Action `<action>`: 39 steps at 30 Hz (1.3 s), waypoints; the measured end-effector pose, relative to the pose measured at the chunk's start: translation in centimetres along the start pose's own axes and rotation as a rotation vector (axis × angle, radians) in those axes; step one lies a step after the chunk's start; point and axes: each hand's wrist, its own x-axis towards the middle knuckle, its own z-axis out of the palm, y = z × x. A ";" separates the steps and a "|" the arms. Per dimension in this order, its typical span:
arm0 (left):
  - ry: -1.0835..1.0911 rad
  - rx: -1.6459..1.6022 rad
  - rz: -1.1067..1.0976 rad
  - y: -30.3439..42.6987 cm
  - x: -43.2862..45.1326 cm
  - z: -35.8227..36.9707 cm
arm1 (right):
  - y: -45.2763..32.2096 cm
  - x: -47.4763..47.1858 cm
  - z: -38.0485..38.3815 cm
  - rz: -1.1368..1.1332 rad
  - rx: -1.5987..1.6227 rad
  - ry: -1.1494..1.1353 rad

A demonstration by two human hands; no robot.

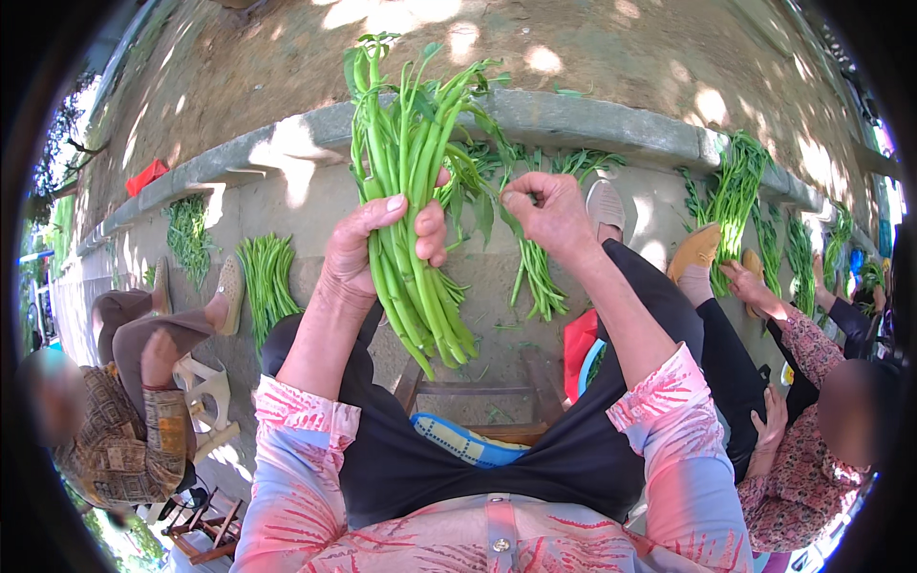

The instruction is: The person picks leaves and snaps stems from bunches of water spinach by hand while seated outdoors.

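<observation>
My left hand grips a thick bunch of green leafy stalks, which look like water spinach. The cut stem ends hang low over my lap, and the leafy tips point away from me. To the right, my right hand pinches a drooping leaf at the side of the bunch between thumb and fingertips. Whether that leaf is still joined to its stalk is hard to see. On the pavement beyond, partly behind my right hand, lies a smaller bunch of stalks. More loose leaves lie behind the held bunch by the kerb.
A stone kerb crosses in front, with bare earth beyond. Stalks lie in a pile at left and a tall heap at right. One person sits at left; another's hand touches the heap. Something red stands by my right leg.
</observation>
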 end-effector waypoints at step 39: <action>-0.130 0.057 -0.151 -0.8 -1.5 1.8 | 1.1 2.6 1.5 -0.052 0.268 -0.114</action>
